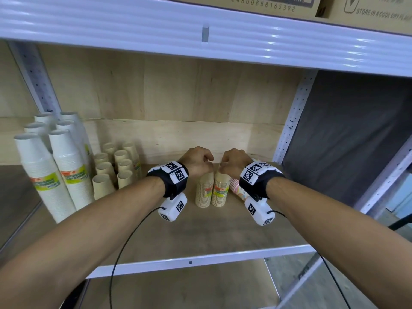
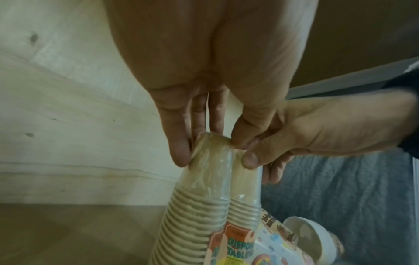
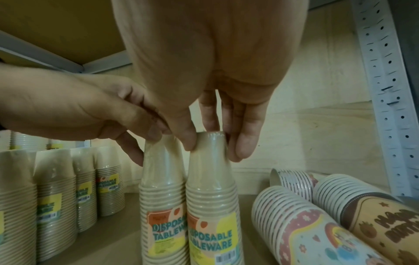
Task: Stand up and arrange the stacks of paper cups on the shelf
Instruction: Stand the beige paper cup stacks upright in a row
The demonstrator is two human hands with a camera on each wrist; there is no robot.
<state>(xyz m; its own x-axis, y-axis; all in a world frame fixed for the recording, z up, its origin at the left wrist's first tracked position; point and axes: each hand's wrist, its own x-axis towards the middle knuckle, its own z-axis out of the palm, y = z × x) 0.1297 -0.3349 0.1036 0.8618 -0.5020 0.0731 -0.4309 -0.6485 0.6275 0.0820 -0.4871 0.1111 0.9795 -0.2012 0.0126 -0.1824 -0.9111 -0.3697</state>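
Observation:
Two tan wrapped cup stacks stand upright side by side in the middle of the wooden shelf point(image 1: 200, 237). My left hand point(image 1: 198, 163) pinches the top of the left stack point(image 1: 204, 192), its fingers curled round the wrapped end point(image 2: 211, 148). My right hand point(image 1: 231, 166) grips the top of the right stack point(image 1: 221, 192) between thumb and fingers point(image 3: 215, 145). The two hands touch each other above the stacks. In the right wrist view both stacks point(image 3: 163, 188) point(image 3: 211, 188) show "Disposable Tableware" labels.
Patterned party cup stacks point(image 3: 306, 224) point(image 3: 374, 215) lie on their sides just right of my right hand, near the perforated post point(image 1: 289, 121). Upright tan stacks point(image 1: 113, 170) and tall white stacks point(image 1: 55, 170) fill the left. The upper shelf beam point(image 1: 200, 41) hangs overhead.

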